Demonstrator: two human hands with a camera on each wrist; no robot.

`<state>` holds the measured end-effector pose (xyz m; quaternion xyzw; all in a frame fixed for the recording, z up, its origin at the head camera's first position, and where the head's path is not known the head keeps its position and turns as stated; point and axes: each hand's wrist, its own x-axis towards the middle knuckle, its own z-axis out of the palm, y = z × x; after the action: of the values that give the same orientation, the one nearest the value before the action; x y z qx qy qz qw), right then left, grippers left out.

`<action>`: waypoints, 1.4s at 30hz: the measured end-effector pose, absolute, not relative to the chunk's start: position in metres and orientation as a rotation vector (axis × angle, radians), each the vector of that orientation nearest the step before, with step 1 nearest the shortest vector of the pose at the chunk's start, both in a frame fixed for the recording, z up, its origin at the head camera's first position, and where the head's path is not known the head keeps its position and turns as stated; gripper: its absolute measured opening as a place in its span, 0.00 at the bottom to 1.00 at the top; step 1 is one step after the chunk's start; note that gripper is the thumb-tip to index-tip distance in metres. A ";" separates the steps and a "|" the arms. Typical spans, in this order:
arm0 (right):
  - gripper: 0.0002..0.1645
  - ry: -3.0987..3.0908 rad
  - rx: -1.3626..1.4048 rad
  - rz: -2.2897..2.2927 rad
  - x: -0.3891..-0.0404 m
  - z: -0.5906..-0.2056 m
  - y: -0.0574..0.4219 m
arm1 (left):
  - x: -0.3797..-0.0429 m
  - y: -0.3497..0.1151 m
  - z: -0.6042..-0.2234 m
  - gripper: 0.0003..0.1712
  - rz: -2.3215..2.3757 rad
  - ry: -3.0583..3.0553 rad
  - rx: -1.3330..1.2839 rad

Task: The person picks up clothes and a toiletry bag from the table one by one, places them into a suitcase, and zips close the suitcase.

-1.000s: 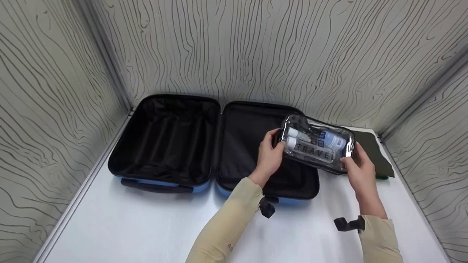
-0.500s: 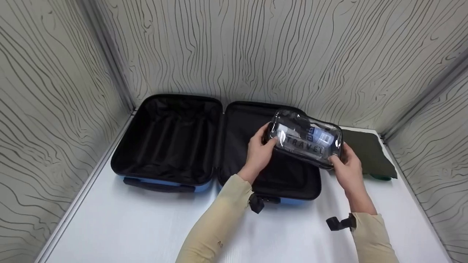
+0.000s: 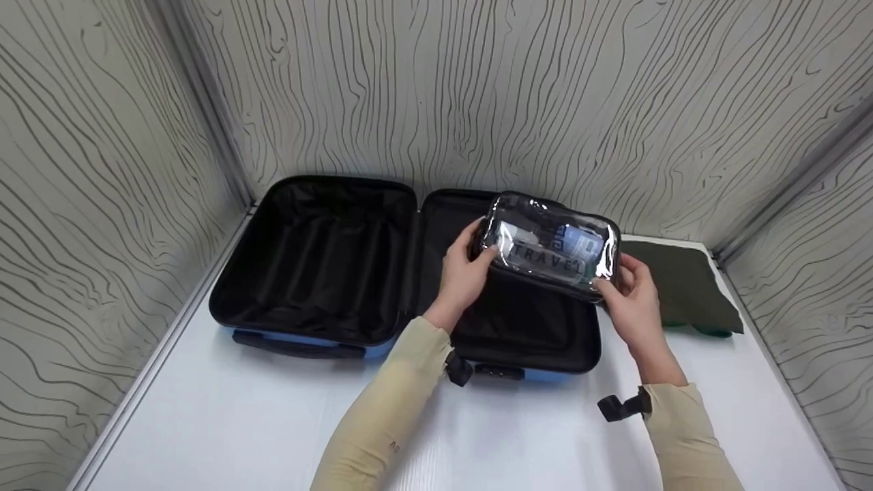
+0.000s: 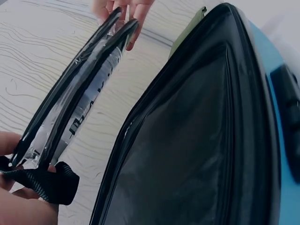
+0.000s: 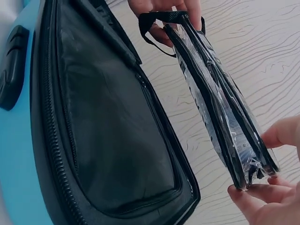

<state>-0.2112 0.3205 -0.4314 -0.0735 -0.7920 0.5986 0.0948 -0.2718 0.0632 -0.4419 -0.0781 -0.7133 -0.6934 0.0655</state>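
A clear toiletry bag (image 3: 545,256) with black edging and the word TRAVEL is held up over the right half of an open suitcase (image 3: 525,334). Small bottles show through its plastic. The left hand (image 3: 466,269) grips its left end, thumb on the front face, while the right hand (image 3: 634,296) holds the lower right end the same way. From the side, the left wrist view shows the bag (image 4: 70,93) apart from the suitcase lining, and a black strap (image 4: 47,183) at the left hand's end. Fingers behind the bag are partly hidden in the head view.
The suitcase's deeper left half (image 3: 307,266) lies open with a black lining and blue shell. A dark green folded cloth (image 3: 696,286) lies on the white table (image 3: 245,423) at the right. Wood-patterned panels (image 3: 436,88) stand at the back and sides.
Both hands have carried the toiletry bag leftward and slightly up in the head view, further over the suitcase's right half. More of the green cloth shows now. The grip is unchanged.
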 end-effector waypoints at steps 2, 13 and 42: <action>0.41 -2.381 -0.146 1.739 -0.213 -0.430 0.318 | -0.274 0.059 -0.442 0.31 -2.066 -2.149 -0.235; 0.45 -2.439 0.020 1.702 -0.224 -0.423 0.303 | -0.283 0.039 -0.439 0.31 -2.041 -2.098 -0.193; 0.48 -2.364 0.137 1.938 -0.253 -0.418 0.238 | -0.304 -0.037 -0.417 0.24 -1.896 -2.120 0.052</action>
<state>-0.2528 0.2382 -0.4178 0.0449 -0.7719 0.6328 0.0411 -0.3036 -0.0366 -0.4170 0.0182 -0.7369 -0.6593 0.1479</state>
